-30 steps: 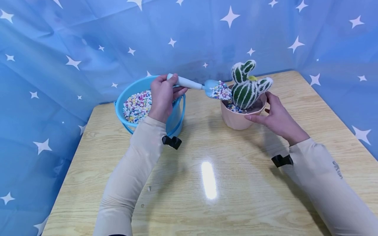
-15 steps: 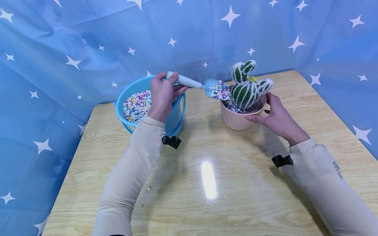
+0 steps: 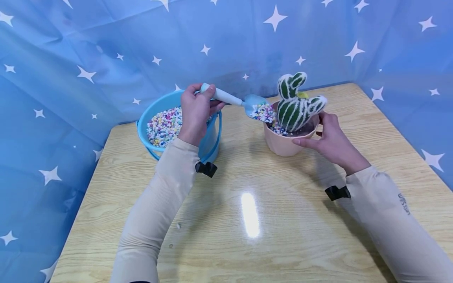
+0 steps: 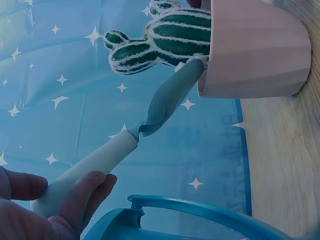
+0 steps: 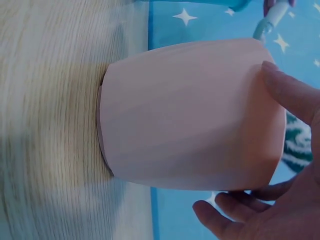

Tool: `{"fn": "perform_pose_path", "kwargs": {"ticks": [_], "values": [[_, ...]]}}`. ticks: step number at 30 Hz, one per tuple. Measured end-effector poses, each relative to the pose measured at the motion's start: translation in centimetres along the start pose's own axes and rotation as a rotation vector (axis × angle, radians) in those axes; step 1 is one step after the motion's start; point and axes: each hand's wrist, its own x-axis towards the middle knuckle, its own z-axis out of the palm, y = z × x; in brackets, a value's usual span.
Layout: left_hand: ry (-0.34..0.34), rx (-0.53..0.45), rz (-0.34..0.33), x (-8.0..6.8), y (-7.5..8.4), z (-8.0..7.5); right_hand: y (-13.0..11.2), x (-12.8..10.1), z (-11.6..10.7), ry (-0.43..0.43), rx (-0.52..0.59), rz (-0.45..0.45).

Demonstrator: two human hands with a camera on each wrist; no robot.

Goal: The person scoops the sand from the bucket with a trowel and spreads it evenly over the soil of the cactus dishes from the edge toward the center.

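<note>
In the upper middle of the head view, my left hand (image 3: 196, 112) is curled around the handle of a pale blue scoop (image 3: 226, 97), thumb on top. My right hand (image 3: 334, 139), right of centre, grips the pink pot (image 3: 283, 143) by its rim, thumb on the near side and fingers bent round the right side. The scoop points right, its blade loaded with coloured beads (image 3: 263, 113) and its tip at the pot's left rim; I cannot tell whether the two touch. A fuzzy green cactus (image 3: 291, 112) with white stripes stands in the pot, between the blade and my right fingers. More beads lie inside the pot at the foot of the cactus. At left of centre, the blue bucket (image 3: 207, 149) stands behind and beneath my left hand, which hides part of its bead filling (image 3: 162, 125); its carrying loop (image 3: 219, 131) hangs down on the right side. Pot and bucket stand apart on the wooden table (image 3: 283, 220), and a blue curtain (image 3: 226, 35) with white stars fills the top of the frame.
</note>
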Motion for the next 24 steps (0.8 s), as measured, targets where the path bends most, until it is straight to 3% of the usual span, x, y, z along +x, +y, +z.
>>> {"fn": "perform_pose_path", "kwargs": {"ticks": [14,24], "values": [[-0.021,0.034,0.066,-0.5,0.7,0.1,-0.1,0.0,0.2,-0.004,0.021,0.007],[-0.064,0.056,0.083,-1.1,1.2,0.8,-0.3,-0.2,0.5,0.008,-0.023,0.027]]}}
